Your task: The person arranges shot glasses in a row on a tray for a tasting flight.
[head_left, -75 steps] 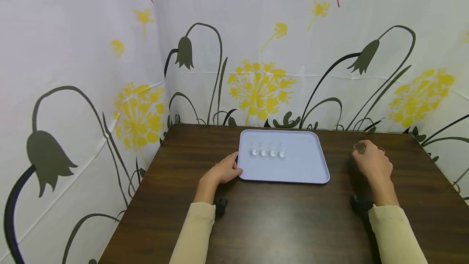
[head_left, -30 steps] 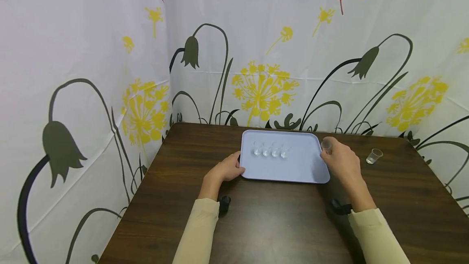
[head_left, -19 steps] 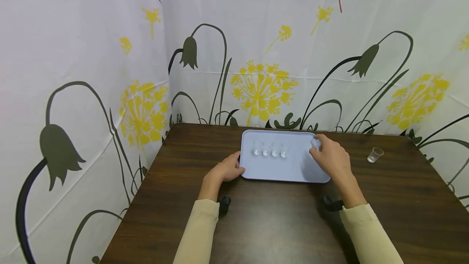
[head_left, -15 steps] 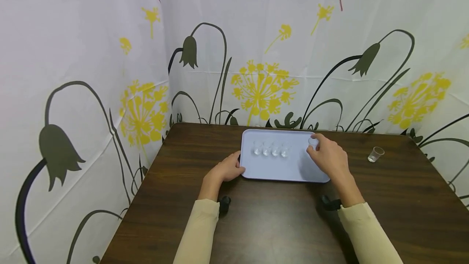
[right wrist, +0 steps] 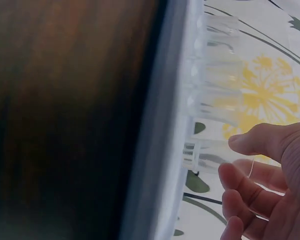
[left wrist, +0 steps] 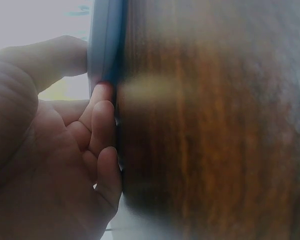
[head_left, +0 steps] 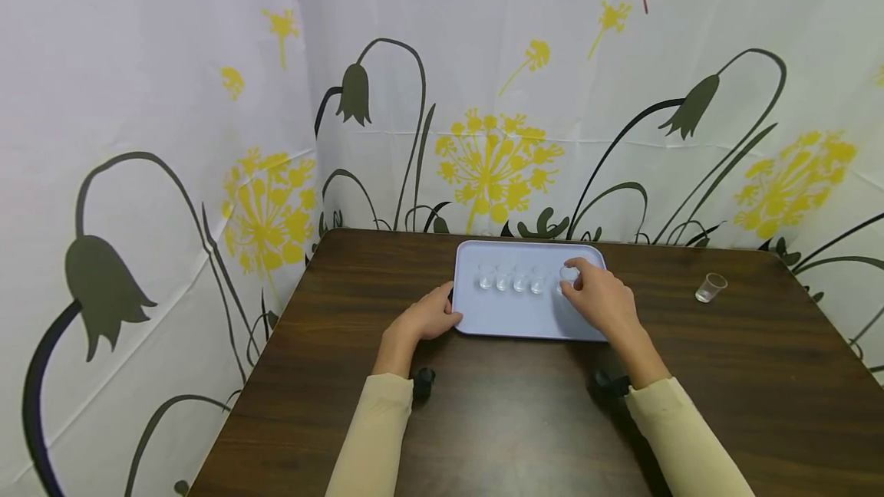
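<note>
My right hand [head_left: 608, 307] pinches a small clear shot glass [right wrist: 210, 155] between thumb and fingers, over the right part of a pale blue tray [head_left: 507, 322]. In the right wrist view the glass's thick base is right at the tray surface. Beside it, to the left, several matching shot glasses [head_left: 519, 282] stand in a row on the tray. At the tray's left edge my left hand [head_left: 423, 318] grips the rim [left wrist: 104, 40], thumb on top and the other fingers low along the side.
One more clear shot glass [head_left: 710, 288] sits on the dark wooden table [head_left: 497, 420], right of the tray. A white curtain [head_left: 442, 37] printed with yellow and grey-green flowers hangs behind and to the left of the table.
My right hand has carried the shot glass from the table's right side leftward over the tray, close to the row. The left hand keeps its hold on the tray's edge.
</note>
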A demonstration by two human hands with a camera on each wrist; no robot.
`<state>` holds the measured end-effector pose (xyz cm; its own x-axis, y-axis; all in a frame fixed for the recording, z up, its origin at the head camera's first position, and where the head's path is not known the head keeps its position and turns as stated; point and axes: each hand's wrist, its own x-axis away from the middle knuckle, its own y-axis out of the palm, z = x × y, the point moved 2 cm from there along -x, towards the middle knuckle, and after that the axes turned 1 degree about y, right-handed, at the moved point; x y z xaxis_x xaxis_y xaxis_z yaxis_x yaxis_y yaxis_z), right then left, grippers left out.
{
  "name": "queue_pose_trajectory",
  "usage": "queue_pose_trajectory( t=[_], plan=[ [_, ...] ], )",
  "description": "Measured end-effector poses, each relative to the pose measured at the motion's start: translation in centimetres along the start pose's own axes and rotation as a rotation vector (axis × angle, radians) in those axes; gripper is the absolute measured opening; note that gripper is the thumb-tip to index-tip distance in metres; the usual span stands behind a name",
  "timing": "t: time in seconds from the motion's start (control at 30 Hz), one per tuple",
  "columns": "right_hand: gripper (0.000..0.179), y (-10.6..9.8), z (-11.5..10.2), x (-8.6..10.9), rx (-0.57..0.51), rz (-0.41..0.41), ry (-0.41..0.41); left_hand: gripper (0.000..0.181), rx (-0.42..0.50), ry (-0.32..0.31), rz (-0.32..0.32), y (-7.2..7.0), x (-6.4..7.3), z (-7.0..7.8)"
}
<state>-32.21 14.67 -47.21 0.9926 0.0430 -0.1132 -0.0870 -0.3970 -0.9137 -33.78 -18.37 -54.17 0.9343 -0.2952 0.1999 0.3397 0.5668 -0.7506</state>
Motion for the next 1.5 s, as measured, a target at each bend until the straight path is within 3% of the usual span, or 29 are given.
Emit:
queue_pose_trajectory(
  t=[0.23, 0.63, 0.97, 1.23, 1.5],
  plan=[
    [0.043, 0.3, -0.1, -0.3, -0.008, -0.015, -0.008, 0.067, -0.027, 0.005, -0.007, 0.0, -0.3, -0.4],
    [0.047, 0.8, -0.5, -0.7, 0.001, -0.025, -0.037, 0.068, -0.005, 0.022, -0.002, -1.1, 1.3, 1.4],
    [0.055, 0.4, -0.4, -0.5, 0.001, -0.042, -0.040, 0.074, 0.007, 0.035, -0.017, -0.9, 0.7, 0.7],
    [0.061, -0.6, 1.2, 0.1, 0.005, -0.091, -0.034, 0.073, 0.007, 0.012, -0.022, -0.5, 0.4, 0.3],
    [0.064, -3.9, 5.6, 1.2, 0.010, -0.041, 0.057, 0.072, 0.004, 0.004, -0.032, -1.3, 2.2, 2.1]
  ],
)
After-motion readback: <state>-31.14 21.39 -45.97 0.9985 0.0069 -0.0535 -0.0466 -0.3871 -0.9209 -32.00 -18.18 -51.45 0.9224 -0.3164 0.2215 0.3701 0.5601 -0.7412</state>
